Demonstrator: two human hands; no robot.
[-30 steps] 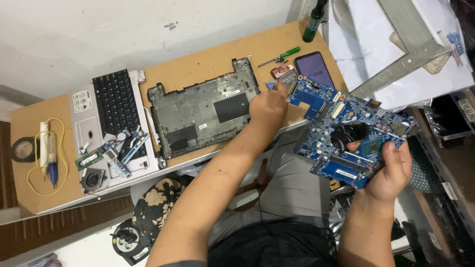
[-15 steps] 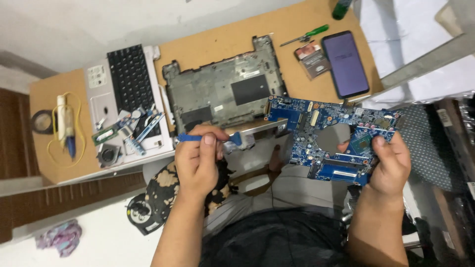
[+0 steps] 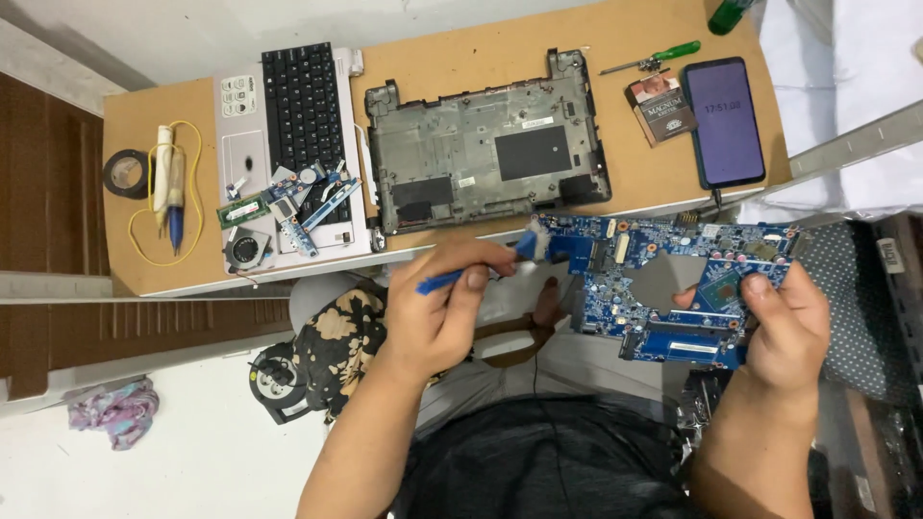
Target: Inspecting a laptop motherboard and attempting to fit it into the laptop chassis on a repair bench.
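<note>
— Motherboard, blue, is what we are holding out in front of the desk edge, above our lap; our right hand is gripping its right end, thumb pressing on top and fingers curling under.

— And behind it we are seeing the brown desk carrying the grey laptop base shell, lying open side up, with the white palmrest and black keyboard just beside it on the left.

— Right. Our left hand is closing around 1 blue brush, thumb and fingers pinching the handle, and its pale bristles are touching the board's left edge.

— Smaller things: 1 dark phone is lying at the desk's right end, a green screwdriver near it, and 1 small fan is sitting on the palmrest.
</note>
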